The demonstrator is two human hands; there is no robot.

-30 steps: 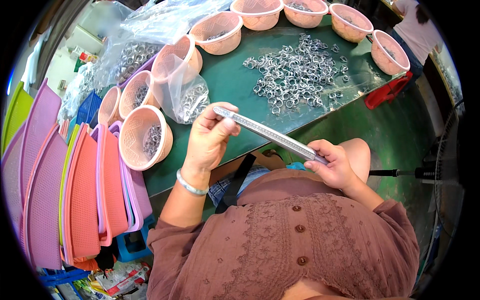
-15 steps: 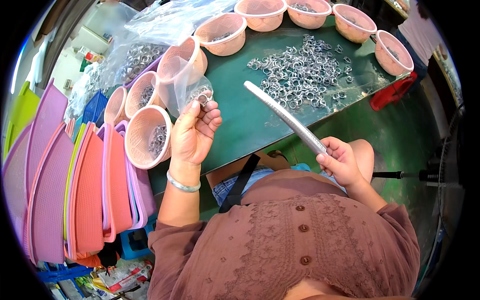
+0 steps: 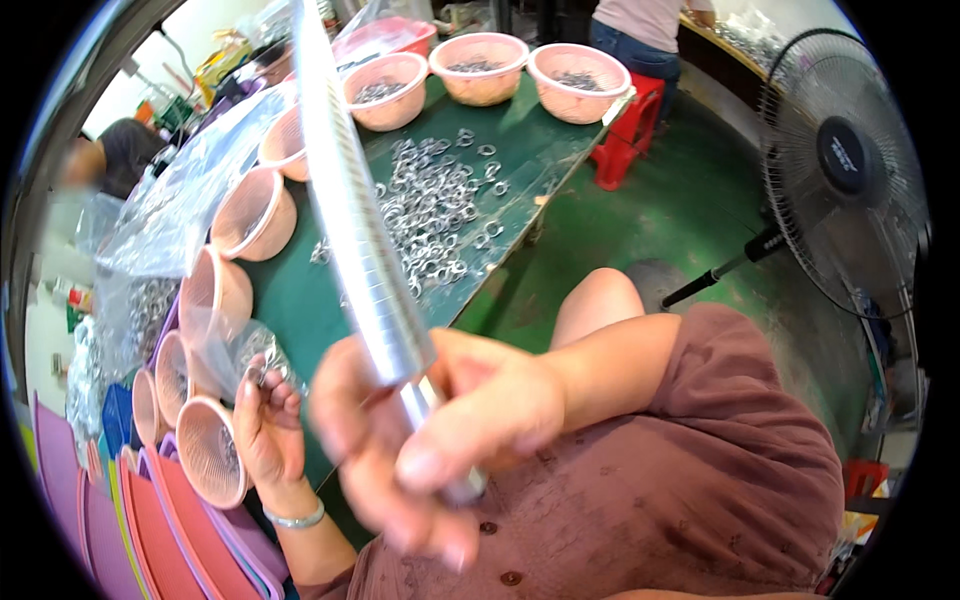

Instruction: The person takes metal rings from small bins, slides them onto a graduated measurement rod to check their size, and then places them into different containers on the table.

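Right hand [image 3: 440,450] raised close to the camera, blurred, fingers [image 3: 350,400] clenched around the lower end of a long silver metal rod stacked with rings [image 3: 350,210]. Rod stands nearly upright, tilted slightly left, its top running out past the upper edge of the picture.

Left hand [image 3: 265,420] low at the left, fingers curled in; it appears to pinch a small metal ring at the mouth of a clear plastic bag [image 3: 240,350], though the grip is hard to make out. Thin silver bracelet [image 3: 295,518] on that wrist.

Loose silver metal rings [image 3: 440,210] heaped on the green surface [image 3: 300,300]. Pink round plastic baskets [image 3: 480,65] line its far and left edges, some holding rings. Black standing fan [image 3: 845,160] on the floor at right. Red plastic stool [image 3: 630,130] beyond the surface's corner, another person beside it.
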